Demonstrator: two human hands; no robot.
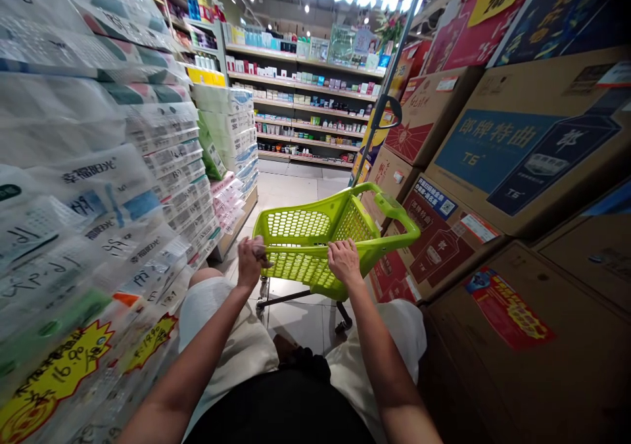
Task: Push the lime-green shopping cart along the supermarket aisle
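A bright green plastic shopping cart point(296, 263) stands sideways in front of me on dark legs with casters. Its perforated basket shows nothing inside. My left hand point(251, 260) is closed at the basket's left corner, fingers curled around the edge. Over the near rim, farther right, lie the bent fingers of my right hand point(344, 260), gripping it; the thumb is hidden. The cart's push handle point(401, 214) points to the right, apart from both hands.
Stacked tissue packs point(93, 187) with yellow price tags rise close on my left. Cardboard cartons point(522, 141) wall the right side, beside a dark upright pole point(389, 82). Shelves of cosmetics point(305, 105) stand across the far end of the tiled aisle point(296, 181).
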